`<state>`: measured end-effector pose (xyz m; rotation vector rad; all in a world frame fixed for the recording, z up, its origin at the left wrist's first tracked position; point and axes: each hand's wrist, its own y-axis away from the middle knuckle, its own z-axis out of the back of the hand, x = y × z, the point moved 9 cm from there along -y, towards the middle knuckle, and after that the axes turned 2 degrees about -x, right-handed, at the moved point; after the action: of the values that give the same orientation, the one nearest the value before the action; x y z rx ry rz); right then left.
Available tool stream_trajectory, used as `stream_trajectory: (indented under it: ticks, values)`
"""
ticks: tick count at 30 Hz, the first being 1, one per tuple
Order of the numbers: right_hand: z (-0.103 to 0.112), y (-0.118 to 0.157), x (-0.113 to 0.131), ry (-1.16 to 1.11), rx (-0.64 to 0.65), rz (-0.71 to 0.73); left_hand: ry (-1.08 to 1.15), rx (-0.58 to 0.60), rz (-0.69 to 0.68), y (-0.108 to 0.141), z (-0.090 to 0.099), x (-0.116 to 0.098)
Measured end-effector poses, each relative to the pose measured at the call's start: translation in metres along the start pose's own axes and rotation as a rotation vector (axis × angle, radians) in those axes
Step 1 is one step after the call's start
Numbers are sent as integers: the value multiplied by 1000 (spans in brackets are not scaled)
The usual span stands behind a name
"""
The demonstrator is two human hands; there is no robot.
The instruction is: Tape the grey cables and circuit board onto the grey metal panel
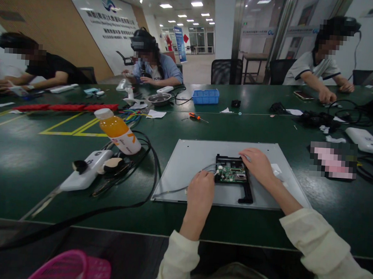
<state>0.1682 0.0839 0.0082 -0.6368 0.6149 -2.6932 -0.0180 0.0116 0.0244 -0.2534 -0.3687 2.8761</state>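
A green circuit board (230,174) sits in a black plastic frame (248,193), which lies on a light grey panel (175,168) in front of me. My left hand (201,187) is closed at the board's left edge, its fingertips pinching a thin grey cable (172,191) close to a small white connector. That cable trails left across the panel. My right hand (258,165) grips the frame's upper right corner between thumb and fingers. Beside the right wrist lies a small white piece (276,169) on the panel.
Left of the panel stand an orange drink bottle (119,132), a white power strip (88,171) and black cables. Beyond lie an orange-black screwdriver (198,117) and a blue basket (205,97). A pink phone (333,161) lies right. Several people sit around the table (121,213).
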Motion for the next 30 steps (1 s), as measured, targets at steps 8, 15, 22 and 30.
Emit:
stream_trajectory:
  ticks: [8,15,22,30]
  values:
    - [-1,-1,2,-1,7,5,36,-22,-26,5,1,-3]
    - [0,-2,6,-21,0,24,25,-47,-11,9,2,-1]
    - [-1,-5,8,-41,-6,30,78,-84,39,13,6,8]
    - [-4,-6,8,-19,8,34,253,-196,-3,17,14,7]
